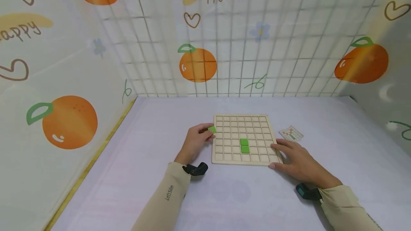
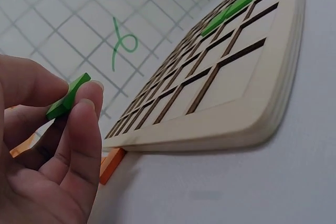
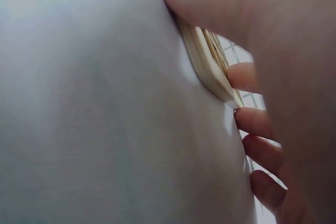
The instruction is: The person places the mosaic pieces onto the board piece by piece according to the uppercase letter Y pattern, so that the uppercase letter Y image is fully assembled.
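A wooden grid board (image 1: pixel 224 157) lies flat on the table. Two green tiles (image 1: pixel 245 149) sit in neighbouring cells of it, one behind the other. By the board's left edge, my left hand (image 1: pixel 196 140) pinches a green square tile (image 2: pixel 69 97) between thumb and fingers. An orange tile (image 2: pixel 112 165) lies against that edge, below the hand in the left wrist view; the hand hides it in the head view. My right hand (image 1: pixel 300 163) rests at the near right corner, its thumb at the front edge and forefinger on the right rim.
A small card (image 1: pixel 290 133) printed with a coloured grid pattern lies right of the board. The table (image 1: pixel 160 124) has a pale cloth. Fabric walls (image 1: pixel 244 56) with orange prints stand at the back and both sides.
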